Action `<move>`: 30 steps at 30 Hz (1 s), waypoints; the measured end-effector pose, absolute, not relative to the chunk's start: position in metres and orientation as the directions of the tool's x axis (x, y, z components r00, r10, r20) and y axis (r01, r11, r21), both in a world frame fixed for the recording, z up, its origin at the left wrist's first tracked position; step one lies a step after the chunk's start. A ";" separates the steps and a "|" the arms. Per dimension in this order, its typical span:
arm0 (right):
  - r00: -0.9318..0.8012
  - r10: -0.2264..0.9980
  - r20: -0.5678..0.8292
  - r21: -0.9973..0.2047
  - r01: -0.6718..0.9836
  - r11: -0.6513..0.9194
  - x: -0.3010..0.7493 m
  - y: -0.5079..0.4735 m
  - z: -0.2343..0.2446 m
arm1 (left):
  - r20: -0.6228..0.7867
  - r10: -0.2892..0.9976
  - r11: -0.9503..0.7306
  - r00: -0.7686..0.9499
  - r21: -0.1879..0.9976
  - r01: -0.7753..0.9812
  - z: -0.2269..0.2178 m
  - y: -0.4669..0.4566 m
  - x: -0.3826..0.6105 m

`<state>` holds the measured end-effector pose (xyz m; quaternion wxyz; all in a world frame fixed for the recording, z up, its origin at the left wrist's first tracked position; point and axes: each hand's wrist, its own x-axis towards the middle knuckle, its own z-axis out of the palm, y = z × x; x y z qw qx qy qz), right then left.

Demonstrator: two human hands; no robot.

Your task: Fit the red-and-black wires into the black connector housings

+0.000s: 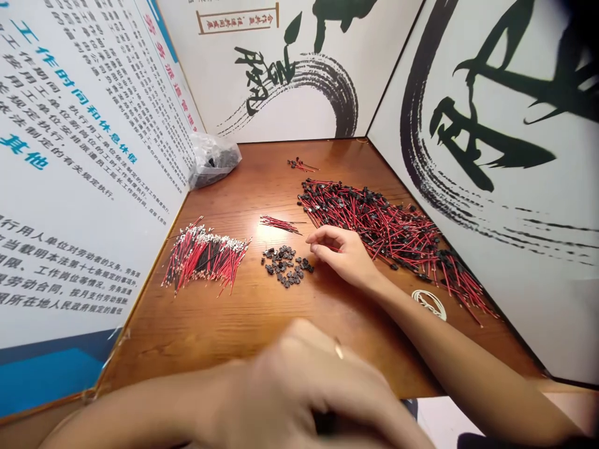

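1. A wooden table (262, 324) with smooth, shiny brown grain stands between white printed panels (93, 125).
2. A big heap of wires (369, 234) lies on the right. The wires are thin, red and black, and have small black plugs at the ends.
3. The left hand (290, 386) is blurred above the near table edge, so I cannot tell its grip. A thin ring (337, 348) is on one finger.
4. The right hand (341, 255) rests loosely open, low over the table, between the heap and the plugs. Its curved fingers (318, 236) show nothing held.
5. A bundle of loose wires (206, 259) has silver ends.
6. A small pile of black plastic plugs (285, 265) lies just beside the fingers.
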<state>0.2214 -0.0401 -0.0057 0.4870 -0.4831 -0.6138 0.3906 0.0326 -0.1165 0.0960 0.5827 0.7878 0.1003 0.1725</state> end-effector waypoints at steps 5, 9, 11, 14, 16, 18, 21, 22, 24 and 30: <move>-0.037 0.980 0.196 -0.977 0.072 0.199 0.221 -0.036 -0.009 | 0.277 0.838 -0.533 0.470 0.598 0.599 0.064 -0.045 0.009; -0.005 0.987 0.160 -0.986 0.043 0.160 0.220 -0.038 -0.002 | 0.187 0.855 -0.519 0.485 0.331 0.788 0.038 -0.007 -0.018; 0.009 0.989 0.149 -0.988 0.041 0.148 0.220 -0.039 0.001 | 0.097 0.872 -0.483 0.480 0.323 0.814 0.035 -0.006 -0.023; 0.019 0.988 0.156 -0.987 0.039 0.155 0.220 -0.040 0.002 | 0.052 0.882 -0.454 0.467 0.352 0.819 0.037 -0.013 -0.021; 0.020 0.987 0.162 -0.986 0.040 0.161 0.220 -0.040 0.001 | 0.058 0.879 -0.464 0.474 0.343 0.817 0.037 -0.017 -0.018; 0.016 0.986 0.168 -0.985 0.031 0.168 0.218 -0.040 0.000 | 0.045 0.880 -0.460 0.473 0.323 0.827 0.032 -0.017 -0.016; -0.005 0.985 0.173 -0.985 0.002 0.173 0.216 -0.042 -0.001 | 0.012 0.867 -0.478 0.499 0.307 0.823 0.023 -0.015 -0.016; -0.010 0.985 0.171 -0.985 -0.006 0.171 0.215 -0.043 0.000 | 0.007 0.855 -0.495 0.518 0.306 0.813 0.021 -0.014 -0.016; -0.014 0.987 0.159 -0.987 -0.020 0.159 0.213 -0.045 0.002 | 0.031 0.838 -0.527 0.544 0.305 0.794 0.019 -0.014 -0.016; -0.025 0.993 0.112 -0.979 -0.176 0.106 0.209 -0.049 0.008 | 0.127 0.900 -0.404 0.417 0.600 0.690 0.032 -0.018 -0.011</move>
